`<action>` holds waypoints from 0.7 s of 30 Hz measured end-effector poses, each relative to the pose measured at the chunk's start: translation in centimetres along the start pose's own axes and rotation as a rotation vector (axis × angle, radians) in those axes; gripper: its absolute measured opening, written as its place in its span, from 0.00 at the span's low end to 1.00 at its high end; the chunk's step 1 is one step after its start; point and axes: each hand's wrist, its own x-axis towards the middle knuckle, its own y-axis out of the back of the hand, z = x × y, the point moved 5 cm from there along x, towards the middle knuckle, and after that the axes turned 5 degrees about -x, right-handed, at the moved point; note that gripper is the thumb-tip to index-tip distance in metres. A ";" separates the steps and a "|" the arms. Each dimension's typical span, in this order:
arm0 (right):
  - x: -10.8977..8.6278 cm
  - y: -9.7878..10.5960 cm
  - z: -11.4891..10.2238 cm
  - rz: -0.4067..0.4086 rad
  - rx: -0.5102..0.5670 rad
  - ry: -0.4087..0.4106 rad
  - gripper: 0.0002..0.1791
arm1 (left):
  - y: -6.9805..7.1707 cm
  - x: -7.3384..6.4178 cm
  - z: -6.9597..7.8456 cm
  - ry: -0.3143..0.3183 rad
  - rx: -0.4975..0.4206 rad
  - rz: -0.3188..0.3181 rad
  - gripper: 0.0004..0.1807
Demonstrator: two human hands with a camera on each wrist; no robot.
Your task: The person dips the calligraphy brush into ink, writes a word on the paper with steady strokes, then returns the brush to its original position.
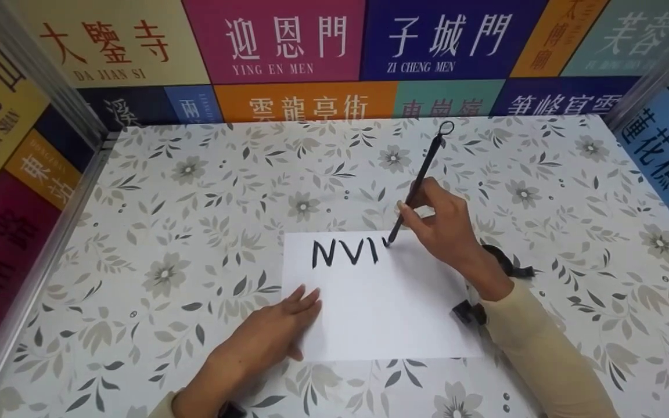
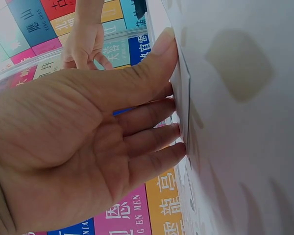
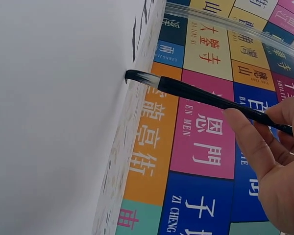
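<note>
A white sheet of paper (image 1: 381, 313) lies on the table, with black brushed letters (image 1: 346, 252) reading "NVI" and the start of another stroke along its upper part. My right hand (image 1: 442, 223) pinches a dark writing brush (image 1: 423, 168) with a loop at its top end. In the right wrist view the inked, bent bristles (image 3: 137, 76) touch the paper, and the thumb and fingers hold the handle. My left hand (image 1: 273, 328) rests on the paper's left edge. The left wrist view shows its fingertips (image 2: 179, 147) pressing there, fingers fairly straight.
The tabletop (image 1: 195, 325) has a grey floral pattern. Colourful panels with Chinese lettering (image 1: 288, 43) stand behind and at both sides of it. A black strap (image 1: 506, 264) is around my right wrist, and a small black object (image 1: 469, 312) shows beside the right sleeve.
</note>
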 end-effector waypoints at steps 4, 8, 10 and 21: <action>0.0 0.0 -0.2 -0.035 0.013 -0.004 0.09 | 0.0 0.1 0.0 0.013 -0.010 -0.011 0.43; 0.0 -0.1 -0.3 -0.074 0.020 -0.010 0.09 | -0.1 0.1 -0.1 0.031 -0.016 -0.025 0.43; 0.0 -0.1 -0.3 -0.086 0.020 -0.011 0.10 | -0.1 0.2 -0.1 0.036 -0.015 -0.028 0.43; 0.1 0.2 -0.9 -0.137 0.075 -0.014 0.09 | -0.2 0.2 -0.2 0.016 0.010 -0.024 0.44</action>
